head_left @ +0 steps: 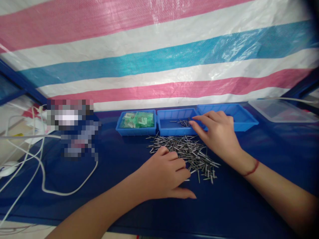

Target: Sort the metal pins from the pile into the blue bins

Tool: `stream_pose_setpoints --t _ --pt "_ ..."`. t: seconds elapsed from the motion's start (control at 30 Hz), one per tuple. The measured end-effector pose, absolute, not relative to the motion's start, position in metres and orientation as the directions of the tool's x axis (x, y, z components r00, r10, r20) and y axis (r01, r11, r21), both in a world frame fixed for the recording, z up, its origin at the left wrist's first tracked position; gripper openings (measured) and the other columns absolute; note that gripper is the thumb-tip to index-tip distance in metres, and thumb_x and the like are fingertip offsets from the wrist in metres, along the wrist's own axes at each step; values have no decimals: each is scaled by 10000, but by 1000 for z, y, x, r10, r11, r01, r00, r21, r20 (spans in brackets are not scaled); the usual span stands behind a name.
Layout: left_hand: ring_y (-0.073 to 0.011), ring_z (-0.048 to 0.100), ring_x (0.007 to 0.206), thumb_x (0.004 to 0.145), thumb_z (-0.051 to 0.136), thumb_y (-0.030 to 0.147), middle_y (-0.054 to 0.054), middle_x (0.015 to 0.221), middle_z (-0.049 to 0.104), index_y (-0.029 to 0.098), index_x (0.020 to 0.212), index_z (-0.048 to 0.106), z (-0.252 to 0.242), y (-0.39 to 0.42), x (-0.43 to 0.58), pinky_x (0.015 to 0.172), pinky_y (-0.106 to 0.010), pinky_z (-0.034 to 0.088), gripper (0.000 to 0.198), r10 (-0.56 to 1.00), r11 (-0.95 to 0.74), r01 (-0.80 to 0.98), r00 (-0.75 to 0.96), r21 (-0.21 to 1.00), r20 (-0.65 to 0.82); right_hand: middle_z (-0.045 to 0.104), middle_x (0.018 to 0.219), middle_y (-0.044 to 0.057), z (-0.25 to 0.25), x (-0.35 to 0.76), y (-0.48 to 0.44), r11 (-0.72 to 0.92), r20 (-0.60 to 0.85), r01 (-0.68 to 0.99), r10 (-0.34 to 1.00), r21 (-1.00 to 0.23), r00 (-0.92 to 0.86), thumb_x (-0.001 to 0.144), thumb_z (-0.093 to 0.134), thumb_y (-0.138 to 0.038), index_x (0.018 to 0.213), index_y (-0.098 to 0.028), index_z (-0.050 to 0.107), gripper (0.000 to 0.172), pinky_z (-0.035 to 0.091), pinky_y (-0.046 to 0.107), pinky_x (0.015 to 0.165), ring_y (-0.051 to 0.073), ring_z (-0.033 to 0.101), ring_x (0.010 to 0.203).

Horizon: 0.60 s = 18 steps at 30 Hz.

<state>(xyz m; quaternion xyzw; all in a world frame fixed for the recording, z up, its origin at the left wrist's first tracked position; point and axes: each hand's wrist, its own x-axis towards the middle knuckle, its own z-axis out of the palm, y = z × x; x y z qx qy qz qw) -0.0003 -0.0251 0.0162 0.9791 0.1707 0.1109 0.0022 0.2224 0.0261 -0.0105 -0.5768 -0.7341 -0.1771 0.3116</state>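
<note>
A loose pile of thin metal pins lies on the dark blue tabletop, the pins pointing every way. My left hand rests over the near left side of the pile, its thumb stretched apart and its bent fingers reaching down; their tips are partly hidden. Over the right end of the middle blue bin, my right hand has its thumb and forefinger close together in a pinch. Whether a pin is between them I cannot make out. Several similar pins lie inside that bin, just by the fingertips.
A left blue bin holds green-tinted clear packs. The right blue bin is partly behind my right hand. A translucent lid lies at the far right. White cables loop across the left, and a striped sheet hangs behind.
</note>
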Motion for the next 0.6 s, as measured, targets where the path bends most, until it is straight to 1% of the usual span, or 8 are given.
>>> stream_pose_setpoints --t 0.1,0.27,0.33,0.47,0.6 --pt "-168 509 746 845 543 552 -21 805 622 188 846 615 12 -29 1 697 -345 300 371 307 -951 308 937 22 169 641 828 69 -8 221 21 295 663 944 738 -147 -127 894 513 -421 957 -211 682 277 339 368 676 250 534 802" --pt "-146 527 746 899 555 359 -5 832 632 198 846 593 5 -31 3 697 -325 294 174 326 -945 328 933 10 155 649 857 59 -5 219 10 387 646 899 744 -205 -172 891 520 -359 931 -208 677 221 369 367 710 236 548 828" --pt "-146 533 750 911 544 305 -3 836 634 195 851 587 4 -31 4 691 -318 291 133 337 -939 343 928 -10 156 656 870 54 -5 217 7 418 642 882 742 -217 -194 887 526 -334 917 -207 674 197 377 367 718 233 553 840" --pt "-155 534 732 926 515 257 -3 800 631 185 824 579 2 -30 4 688 -326 290 140 341 -932 357 922 -66 184 666 889 52 -5 214 2 473 635 849 736 -236 -233 879 537 -292 906 -201 664 158 391 372 732 226 564 844" --pt "-153 527 726 952 450 208 0 780 624 185 826 579 2 -29 4 689 -330 290 182 336 -928 360 919 -92 205 669 891 54 -4 211 -4 508 632 822 732 -258 -254 872 547 -260 900 -194 659 134 402 376 746 220 572 841"
